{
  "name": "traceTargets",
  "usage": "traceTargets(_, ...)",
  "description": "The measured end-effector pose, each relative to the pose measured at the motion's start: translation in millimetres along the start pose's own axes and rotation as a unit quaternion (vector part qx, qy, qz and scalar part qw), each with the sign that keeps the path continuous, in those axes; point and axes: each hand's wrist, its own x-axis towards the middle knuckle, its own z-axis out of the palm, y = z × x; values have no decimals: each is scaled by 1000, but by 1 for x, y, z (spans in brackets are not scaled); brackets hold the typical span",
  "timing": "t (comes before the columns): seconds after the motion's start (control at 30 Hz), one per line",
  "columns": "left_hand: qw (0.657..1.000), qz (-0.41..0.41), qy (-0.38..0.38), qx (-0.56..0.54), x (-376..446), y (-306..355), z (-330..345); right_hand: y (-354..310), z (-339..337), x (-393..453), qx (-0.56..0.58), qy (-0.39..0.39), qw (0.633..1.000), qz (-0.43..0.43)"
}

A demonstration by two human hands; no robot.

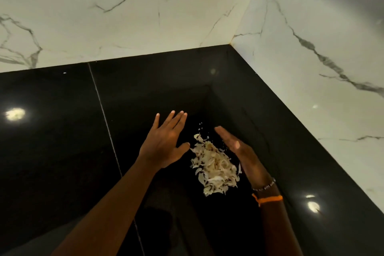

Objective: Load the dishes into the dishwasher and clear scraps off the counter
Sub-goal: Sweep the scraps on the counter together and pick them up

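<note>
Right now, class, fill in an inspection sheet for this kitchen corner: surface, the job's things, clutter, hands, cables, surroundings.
Surface: glossy black counter, with a thin seam and reflected lights.
Job's things: pile of pale scraps on the counter; no dishes or dishwasher in view.
Clutter: a few loose flakes beyond the pile.
Hands: left hand flat and open, left of the pile; right hand open on edge, right of it; wrist bands on the right.
Cables: nothing seen.
Surroundings: white marble-veined walls meeting in a corner.

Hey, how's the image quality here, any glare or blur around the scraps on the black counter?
Head view: the glossy black counter mirrors ceiling lights as bright glare spots at left and lower right; the pale scraps look slightly overexposed and soft; left hand and right hand are dim; wide-angle lens bends the marble wall edges.
</note>
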Motion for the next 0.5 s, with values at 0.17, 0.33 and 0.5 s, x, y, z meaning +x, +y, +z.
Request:
traceTargets(0.17,1000,9,-3,-12,0,1,-3,18,-6,-46,-249,61,957,132)
traceTargets(0.33,999,8,-10,-36,-3,1,-6,21,69,-62,-426,111,889,125)
traceTargets(0.5,998,3,-3,-59,-3,1,-5,10,100,-20,-386,270,872,137)
